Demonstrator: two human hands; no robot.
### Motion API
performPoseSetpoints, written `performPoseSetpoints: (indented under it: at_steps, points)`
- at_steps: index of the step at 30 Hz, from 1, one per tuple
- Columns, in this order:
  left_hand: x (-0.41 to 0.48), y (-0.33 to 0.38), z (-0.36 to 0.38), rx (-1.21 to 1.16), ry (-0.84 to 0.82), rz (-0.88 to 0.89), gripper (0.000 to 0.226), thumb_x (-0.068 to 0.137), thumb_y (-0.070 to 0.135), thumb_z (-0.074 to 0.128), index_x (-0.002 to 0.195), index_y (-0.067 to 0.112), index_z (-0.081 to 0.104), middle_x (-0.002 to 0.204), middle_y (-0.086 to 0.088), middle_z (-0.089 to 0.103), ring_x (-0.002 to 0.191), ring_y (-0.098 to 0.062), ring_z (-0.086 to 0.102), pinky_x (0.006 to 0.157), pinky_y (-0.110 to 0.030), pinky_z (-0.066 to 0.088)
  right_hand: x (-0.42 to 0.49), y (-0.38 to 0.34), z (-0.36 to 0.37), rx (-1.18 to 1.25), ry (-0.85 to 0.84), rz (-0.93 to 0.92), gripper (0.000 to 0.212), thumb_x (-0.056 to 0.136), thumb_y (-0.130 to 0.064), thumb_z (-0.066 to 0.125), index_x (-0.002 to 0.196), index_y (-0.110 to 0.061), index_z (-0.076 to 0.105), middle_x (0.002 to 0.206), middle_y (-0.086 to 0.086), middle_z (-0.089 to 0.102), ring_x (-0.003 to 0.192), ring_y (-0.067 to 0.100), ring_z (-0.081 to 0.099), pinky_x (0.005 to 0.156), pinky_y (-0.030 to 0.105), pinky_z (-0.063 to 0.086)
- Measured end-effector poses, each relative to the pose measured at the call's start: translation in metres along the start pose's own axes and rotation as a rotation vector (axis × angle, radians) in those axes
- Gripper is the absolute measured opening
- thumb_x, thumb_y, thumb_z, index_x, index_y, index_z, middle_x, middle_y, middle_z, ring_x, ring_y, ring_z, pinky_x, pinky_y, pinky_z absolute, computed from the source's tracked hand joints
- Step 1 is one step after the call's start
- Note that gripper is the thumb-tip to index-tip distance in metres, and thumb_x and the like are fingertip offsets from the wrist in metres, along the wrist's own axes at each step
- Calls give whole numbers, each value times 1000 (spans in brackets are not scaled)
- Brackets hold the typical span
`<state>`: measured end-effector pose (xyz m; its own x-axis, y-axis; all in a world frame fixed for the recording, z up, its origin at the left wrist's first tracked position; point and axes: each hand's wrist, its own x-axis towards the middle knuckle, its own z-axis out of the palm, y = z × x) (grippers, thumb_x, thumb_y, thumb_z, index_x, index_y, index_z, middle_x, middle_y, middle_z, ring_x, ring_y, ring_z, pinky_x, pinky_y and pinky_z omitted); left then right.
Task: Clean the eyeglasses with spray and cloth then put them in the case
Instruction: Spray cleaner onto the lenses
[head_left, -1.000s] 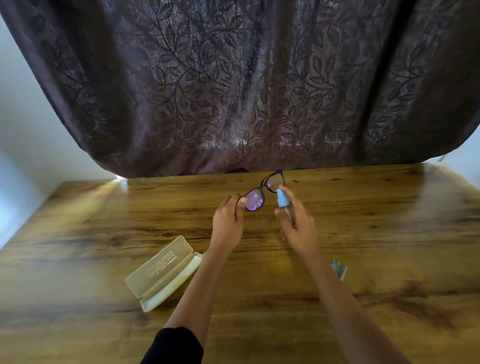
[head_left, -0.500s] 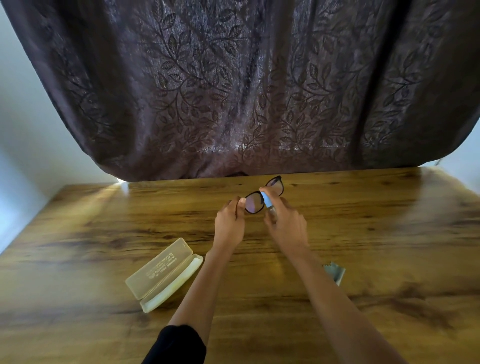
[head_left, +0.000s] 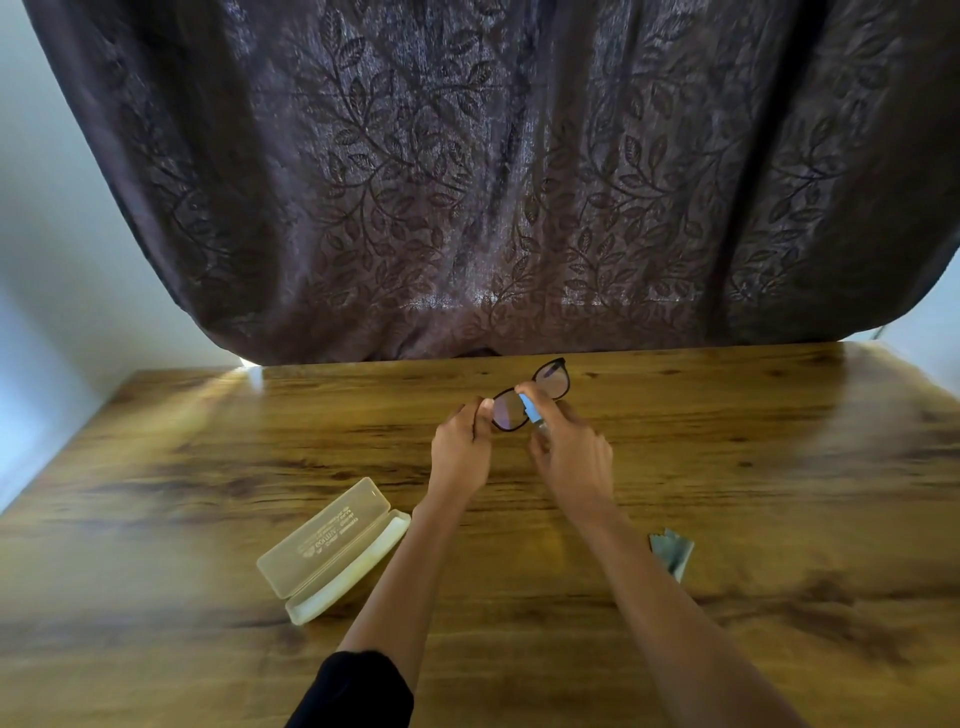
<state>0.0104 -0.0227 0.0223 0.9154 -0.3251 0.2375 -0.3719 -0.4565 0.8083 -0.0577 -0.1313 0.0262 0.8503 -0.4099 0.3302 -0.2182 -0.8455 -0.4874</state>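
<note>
Black-framed eyeglasses (head_left: 551, 378) are held up over the far middle of the wooden table (head_left: 779, 467). My left hand (head_left: 461, 453) pinches their left end beside the near lens. My right hand (head_left: 569, 453) grips a small spray bottle with a blue top (head_left: 529, 408), its index finger on the top, the nozzle close against the near lens. An open translucent glasses case (head_left: 332, 551) lies on the table to the left of my left forearm. A folded grey-blue cloth (head_left: 672, 552) lies to the right of my right forearm, partly hidden by it.
A dark leaf-patterned curtain (head_left: 493, 182) hangs behind the table's far edge. Pale walls (head_left: 57, 260) show at both sides. The table's left edge runs diagonally at the lower left.
My right hand has moved the spray bottle left and closer to the near lens. The glasses have stayed in my left hand, about where they were.
</note>
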Motion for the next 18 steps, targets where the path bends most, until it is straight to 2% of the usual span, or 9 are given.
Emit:
performPoseSetpoints:
  at_steps: [3,6,9,12,14,16,18]
  points:
    - [0,0,-1,-4,-3,-10,32,99,32,32,77,16,49,72,-2,54,64,-16,47,58,-29,34,-1,1,2,16,6,-3,59,85,-13,53,134,-39,33,110,0,60,70,24,62,62,34,49]
    - [0,-1,-3,-8,1,-11,32,99,33,32,76,17,47,67,2,50,62,-14,45,53,-29,32,-1,3,1,60,56,-1,61,85,-18,55,137,-37,31,99,1,60,64,20,59,57,31,46]
    - [-1,-3,-5,-40,4,-21,34,99,33,33,68,20,42,60,7,44,57,-12,41,52,-28,30,2,5,-1,121,163,1,56,90,-26,47,140,-38,25,92,0,58,55,15,54,48,31,47]
    - [-2,-3,-7,-87,-9,-47,35,98,34,33,70,16,44,59,4,43,54,-11,38,55,-30,31,7,11,-4,144,238,8,59,92,-20,46,144,-32,19,83,1,53,50,8,43,43,18,32]
    - [-2,-3,-8,-111,-12,-48,36,98,35,33,74,11,48,62,1,46,57,-13,41,58,-32,34,11,16,-8,156,260,20,62,91,-20,50,145,-28,20,77,2,50,50,5,38,44,14,24]
    - [-2,-3,-10,-122,-22,-47,37,98,35,33,79,8,52,66,-2,49,61,-16,45,60,-34,37,15,20,-10,172,267,22,62,89,-19,54,144,-27,24,75,4,50,50,3,38,45,13,25]
    - [-2,-4,-10,-118,-36,-42,39,98,34,33,83,6,54,69,-6,53,64,-18,48,62,-35,40,17,23,-10,185,258,24,65,87,-16,57,142,-27,27,76,8,55,51,9,42,47,18,34]
